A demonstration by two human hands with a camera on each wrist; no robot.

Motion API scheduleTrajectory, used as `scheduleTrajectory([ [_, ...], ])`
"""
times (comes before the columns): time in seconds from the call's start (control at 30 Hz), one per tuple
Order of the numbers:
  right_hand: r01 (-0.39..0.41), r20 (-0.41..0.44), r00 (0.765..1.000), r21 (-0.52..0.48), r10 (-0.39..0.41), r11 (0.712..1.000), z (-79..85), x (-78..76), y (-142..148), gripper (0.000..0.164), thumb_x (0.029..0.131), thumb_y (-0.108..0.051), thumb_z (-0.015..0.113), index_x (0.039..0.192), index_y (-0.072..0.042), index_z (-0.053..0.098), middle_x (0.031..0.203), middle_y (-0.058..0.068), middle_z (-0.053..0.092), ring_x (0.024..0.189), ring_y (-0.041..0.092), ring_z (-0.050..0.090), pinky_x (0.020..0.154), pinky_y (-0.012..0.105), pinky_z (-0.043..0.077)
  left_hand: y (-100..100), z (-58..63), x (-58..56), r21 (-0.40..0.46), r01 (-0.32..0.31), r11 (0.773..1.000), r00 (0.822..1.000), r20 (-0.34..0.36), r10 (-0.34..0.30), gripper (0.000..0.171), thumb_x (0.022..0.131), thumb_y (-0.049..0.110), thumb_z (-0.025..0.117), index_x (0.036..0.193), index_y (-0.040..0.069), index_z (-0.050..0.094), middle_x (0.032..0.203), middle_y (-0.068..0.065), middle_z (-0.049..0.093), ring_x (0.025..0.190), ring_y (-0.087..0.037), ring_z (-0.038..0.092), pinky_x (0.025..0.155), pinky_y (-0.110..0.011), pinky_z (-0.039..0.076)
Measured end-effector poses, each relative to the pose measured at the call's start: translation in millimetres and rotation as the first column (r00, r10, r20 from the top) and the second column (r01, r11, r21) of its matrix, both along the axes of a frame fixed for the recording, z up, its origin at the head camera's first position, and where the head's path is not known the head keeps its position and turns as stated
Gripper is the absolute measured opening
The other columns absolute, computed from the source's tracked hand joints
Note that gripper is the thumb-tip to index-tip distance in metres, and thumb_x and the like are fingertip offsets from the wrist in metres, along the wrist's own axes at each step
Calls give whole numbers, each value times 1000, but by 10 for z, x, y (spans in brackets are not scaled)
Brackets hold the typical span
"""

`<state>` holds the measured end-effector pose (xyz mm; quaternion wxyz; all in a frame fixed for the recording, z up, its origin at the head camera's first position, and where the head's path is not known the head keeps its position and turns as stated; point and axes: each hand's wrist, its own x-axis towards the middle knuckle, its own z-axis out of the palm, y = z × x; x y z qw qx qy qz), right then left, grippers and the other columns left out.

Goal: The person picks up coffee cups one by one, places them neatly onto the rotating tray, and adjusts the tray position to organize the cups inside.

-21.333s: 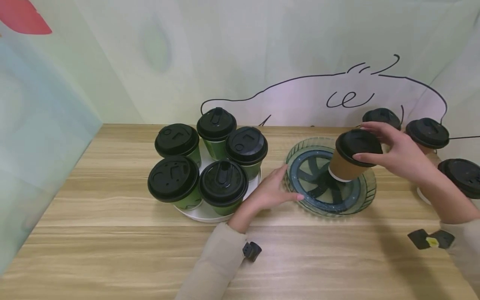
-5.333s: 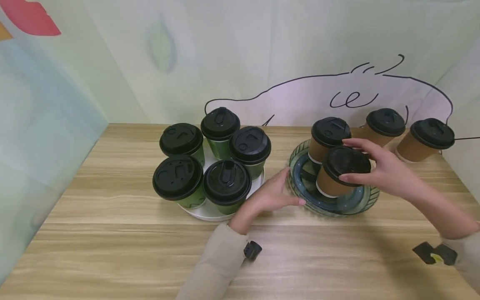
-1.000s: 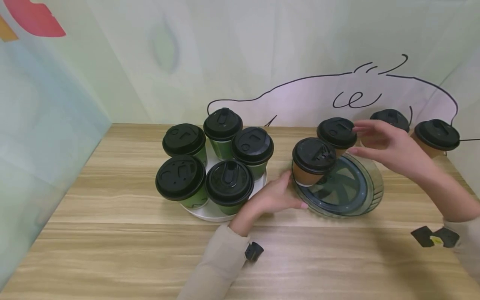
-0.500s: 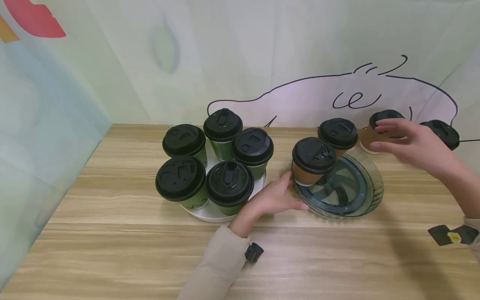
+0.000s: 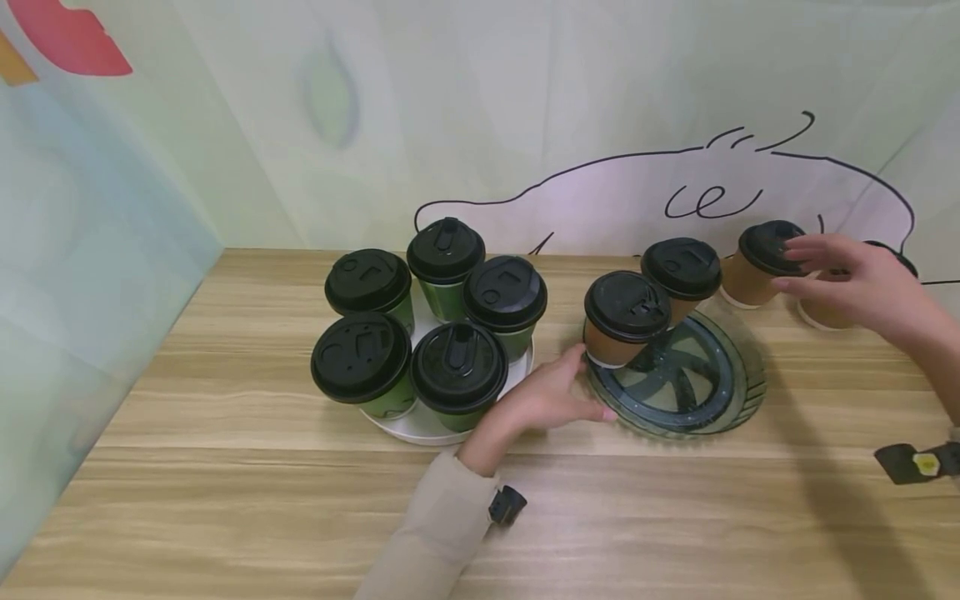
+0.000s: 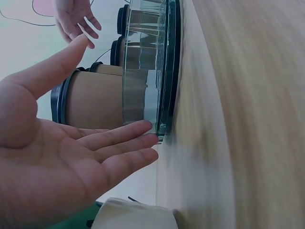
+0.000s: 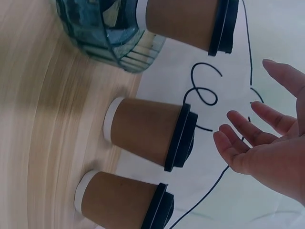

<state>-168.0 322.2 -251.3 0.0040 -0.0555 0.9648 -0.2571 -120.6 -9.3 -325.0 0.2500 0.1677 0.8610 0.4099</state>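
A green-tinted glass dish (image 5: 752, 387) with a dark blue, spoked pattern holds two brown paper coffee cups with black lids, one at its left (image 5: 611, 346) and one at its back (image 5: 681, 265). My left hand (image 5: 551, 392) spreads its straight fingers and thumb along the dish's left side, fingertips at the glass in the left wrist view. My right hand (image 5: 870, 283), empty with fingers loosely extended, hovers by two more lidded brown cups, the nearer one (image 7: 145, 129) and the farther one (image 7: 121, 198). The head view has the farther cup largely hidden behind this hand.
Several green paper cups (image 5: 390, 403) with black lids stand together on a round white plate (image 5: 405, 433), left of my left forearm. A pale printed backdrop (image 5: 495, 125) rises at the table's back edge. The wooden table (image 5: 262, 508) stretches out in front.
The dish held one brown cup in my right hand at first; two stand in it now, the front one shifted left. Over the last second my empty right hand has moved right.
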Motion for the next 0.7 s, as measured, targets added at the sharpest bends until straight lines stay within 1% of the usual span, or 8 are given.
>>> scheduleTrajectory([
  [0.27,12,51,999,-25,-11,1000,-12,-42,60,63,89,-35,58,134,4,36,130,31,35,114,48,32,85,64,29,0,-18,-2,7,-2,1000,1000,5,2,94,77,34,73,146,5,15,142,-13,35,130,-24,32,104,-36,29],
  [0.43,11,55,998,-25,-10,1000,-16,-77,91,63,90,-36,57,133,5,36,129,32,34,114,49,31,85,65,28,-4,-14,1,-1,2,1000,1000,-2,-2,92,77,35,73,145,6,18,141,-13,37,129,-24,33,103,-35,30],
  [0.57,15,50,999,-25,-14,1000,-23,-120,134,63,89,-35,58,133,5,36,129,31,35,113,47,34,85,63,29,-5,-6,1,0,1,1000,1000,0,-1,91,77,35,73,144,5,20,140,-13,39,128,-23,35,103,-34,31],
  [0.7,18,54,998,-18,-17,1000,-30,-154,169,65,89,-35,59,135,5,35,130,31,35,113,47,33,85,63,29,-2,-12,0,2,-2,1000,1000,10,2,93,77,35,73,145,6,17,141,-12,37,129,-23,34,103,-35,31],
])
